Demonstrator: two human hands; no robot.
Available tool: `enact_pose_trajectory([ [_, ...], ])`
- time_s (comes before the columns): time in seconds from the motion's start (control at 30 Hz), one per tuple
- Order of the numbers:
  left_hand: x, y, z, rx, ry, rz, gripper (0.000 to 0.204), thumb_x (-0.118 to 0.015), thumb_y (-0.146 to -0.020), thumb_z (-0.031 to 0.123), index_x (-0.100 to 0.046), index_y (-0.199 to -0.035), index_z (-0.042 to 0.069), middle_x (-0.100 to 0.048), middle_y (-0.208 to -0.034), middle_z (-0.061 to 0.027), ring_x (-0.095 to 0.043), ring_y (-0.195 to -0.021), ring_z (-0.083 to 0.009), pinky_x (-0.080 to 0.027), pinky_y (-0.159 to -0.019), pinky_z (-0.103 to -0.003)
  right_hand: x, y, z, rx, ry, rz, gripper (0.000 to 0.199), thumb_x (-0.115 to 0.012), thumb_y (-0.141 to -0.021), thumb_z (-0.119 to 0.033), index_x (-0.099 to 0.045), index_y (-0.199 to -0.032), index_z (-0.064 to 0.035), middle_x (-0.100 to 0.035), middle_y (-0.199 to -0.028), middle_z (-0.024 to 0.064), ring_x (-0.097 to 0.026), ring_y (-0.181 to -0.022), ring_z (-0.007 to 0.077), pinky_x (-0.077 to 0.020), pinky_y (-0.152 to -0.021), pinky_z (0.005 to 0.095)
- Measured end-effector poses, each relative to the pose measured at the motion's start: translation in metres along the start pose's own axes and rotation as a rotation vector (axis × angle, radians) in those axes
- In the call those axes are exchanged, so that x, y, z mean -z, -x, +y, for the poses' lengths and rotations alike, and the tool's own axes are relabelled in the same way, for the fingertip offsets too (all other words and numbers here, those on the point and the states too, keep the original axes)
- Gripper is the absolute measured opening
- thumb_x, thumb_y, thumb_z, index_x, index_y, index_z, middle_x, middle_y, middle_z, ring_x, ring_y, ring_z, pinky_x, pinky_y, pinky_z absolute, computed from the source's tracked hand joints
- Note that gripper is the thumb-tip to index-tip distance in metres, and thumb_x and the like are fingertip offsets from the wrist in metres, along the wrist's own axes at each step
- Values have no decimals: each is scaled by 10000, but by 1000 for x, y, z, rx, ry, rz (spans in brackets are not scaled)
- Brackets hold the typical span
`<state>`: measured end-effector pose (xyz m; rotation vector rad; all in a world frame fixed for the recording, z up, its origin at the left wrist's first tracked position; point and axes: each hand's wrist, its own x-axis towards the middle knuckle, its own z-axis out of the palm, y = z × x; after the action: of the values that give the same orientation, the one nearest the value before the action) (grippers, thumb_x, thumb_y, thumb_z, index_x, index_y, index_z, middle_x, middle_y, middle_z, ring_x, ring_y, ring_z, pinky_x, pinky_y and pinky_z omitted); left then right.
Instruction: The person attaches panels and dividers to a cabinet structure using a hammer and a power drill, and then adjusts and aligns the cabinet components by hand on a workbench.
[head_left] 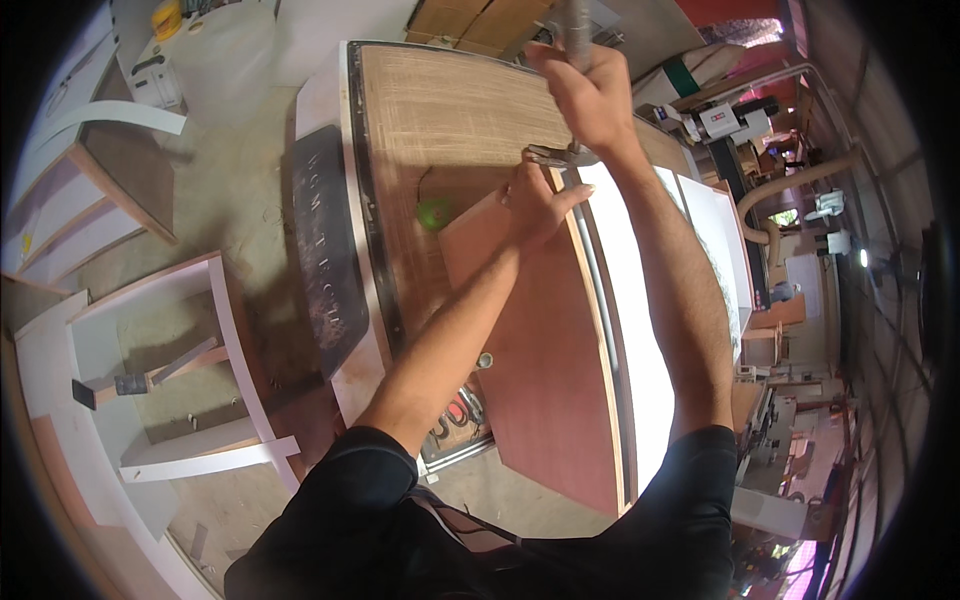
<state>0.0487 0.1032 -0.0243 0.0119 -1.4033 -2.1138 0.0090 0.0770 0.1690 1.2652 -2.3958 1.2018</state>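
Hammer head down at the panel's edge

We see the right hand (597,100) clenched around the handle of a metal hammer (576,32), its head low beside the left hand (540,207). That left hand straddles the top edge of a reddish-brown panel (550,350), fingers on one side and thumb on the other — we cannot tell how firmly it presses, or whether the fingertips pinch anything small.

The panel lies in front of the person, partly over a wood-topped bench (450,100), with a pale strip (606,315) along its edge and a bright white surface (645,345) beyond. On the bench, near the panel, we find a green round item (433,213); nearer the body sit red-and-dark tools (458,410). Off to the left, well apart, a white-edged cabinet frame (236,345) lies on the floor (235,175).
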Motion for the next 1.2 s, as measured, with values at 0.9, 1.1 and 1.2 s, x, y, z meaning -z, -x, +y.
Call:
enact_pose_trajectory([
  [0.9, -20, -12, 112, -96, -657, -508, 432, -774, -876, 93, -654, -1290, 71, -784, -926, -162, -773, -912, -289, -597, -810, -409, 143, 47, -45, -269, -486, 240, 293, -641, -954, -178, -515, -698, -112, -370, -528, -52, -320, -405, 85, -258, -398, 290],
  [1.1, -13, 16, 114, 93, -406, -540, 498, -843, -807, 64, -652, -1267, 52, -783, -903, -150, -757, -875, -210, -568, -774, -341, 140, 81, -62, -242, -251, 25, 202, -604, -1027, -197, -657, -904, -45, -389, -580, -67, -342, -474, 58, -277, -437, 265],
  [1.2, 14, 45, 111, 136, -7, -367, 398, -784, -879, 32, -644, -1248, -20, -778, -973, -141, -743, -858, -229, -561, -773, -328, 132, 90, -82, -200, -276, 144, 210, -600, -1020, -187, -675, -935, -10, -433, -592, -52, -374, -485, 54, -295, -445, 258],
])
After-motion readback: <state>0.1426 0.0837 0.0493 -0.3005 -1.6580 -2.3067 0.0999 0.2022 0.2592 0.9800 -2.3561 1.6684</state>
